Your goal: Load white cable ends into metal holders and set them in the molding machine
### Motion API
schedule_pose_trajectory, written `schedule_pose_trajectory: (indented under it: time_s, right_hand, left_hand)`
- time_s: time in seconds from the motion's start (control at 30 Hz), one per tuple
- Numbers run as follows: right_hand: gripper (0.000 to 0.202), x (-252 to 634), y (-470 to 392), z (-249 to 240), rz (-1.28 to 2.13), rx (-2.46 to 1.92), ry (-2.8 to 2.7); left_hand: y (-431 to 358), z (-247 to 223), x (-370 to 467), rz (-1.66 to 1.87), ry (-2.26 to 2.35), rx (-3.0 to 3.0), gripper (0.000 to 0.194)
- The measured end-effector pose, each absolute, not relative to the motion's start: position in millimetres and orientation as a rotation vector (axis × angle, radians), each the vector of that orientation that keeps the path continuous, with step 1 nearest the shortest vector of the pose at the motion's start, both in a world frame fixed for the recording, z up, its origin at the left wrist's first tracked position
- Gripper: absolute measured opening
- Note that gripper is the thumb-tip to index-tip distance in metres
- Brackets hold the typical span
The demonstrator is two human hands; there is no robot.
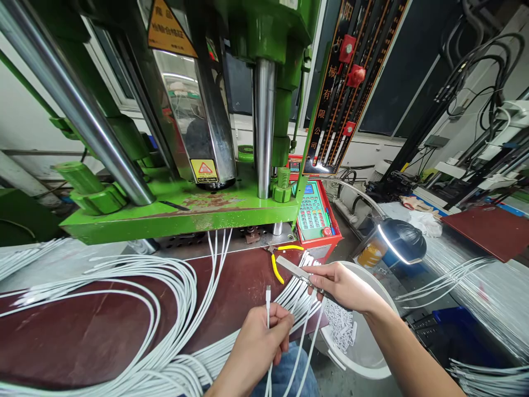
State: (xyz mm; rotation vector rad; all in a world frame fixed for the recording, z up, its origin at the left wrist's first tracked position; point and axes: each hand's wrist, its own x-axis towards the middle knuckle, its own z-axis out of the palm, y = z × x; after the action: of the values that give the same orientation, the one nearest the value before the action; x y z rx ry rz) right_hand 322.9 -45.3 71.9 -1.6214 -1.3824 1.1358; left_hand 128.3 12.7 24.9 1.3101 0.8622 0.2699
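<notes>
My left hand [264, 336] is closed on a white cable [268, 303], its metal-tipped plug pointing up above the fingers. To the right, my right hand [339, 284] is closed around a flat metal blade tool [293, 268], whose tip points up and left. White cables hang below my right fingers; whether they are held is unclear. Yellow-handled pliers [278, 269] lie on the dark red table [231, 281] just beyond the blade. Bundled white cables [182, 286] lie looped on the table to the left, and several run under the green machine [185, 215].
A white bucket [382, 286] with small white scraps stands at the right below the table edge. Behind it are a lamp [399, 241] and a red control box [316, 215]. Another bench [467, 286] with cables is at the far right.
</notes>
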Motion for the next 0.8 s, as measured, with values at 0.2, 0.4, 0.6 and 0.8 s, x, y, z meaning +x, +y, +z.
schedule_pose_trajectory:
  time_s: [0.2, 0.4, 0.6, 0.8]
  right_hand:
    - [0.045, 324.1, -44.0, 65.9, 1.109, -1.602, -1.417]
    - [0.049, 335.6, -48.1, 74.1, 1.287, -1.528, -1.252]
    - [0.051, 343.7, -52.5, 75.1, 1.372, -1.528, -1.289]
    - [0.054, 330.0, -41.0, 80.7, 1.257, -1.584, -1.264]
  left_hand:
    - [11.5, 31.5, 130.7, 0.292, 0.868, 1.303, 0.031]
    - [18.1, 35.1, 128.6, 0.393, 0.710, 0.911, 0.032]
    - [46.0, 44.3, 121.3, 0.800, 0.830, 0.758, 0.036]
    - [38.0, 47.0, 118.9, 0.469, 0.666, 0.893, 0.035]
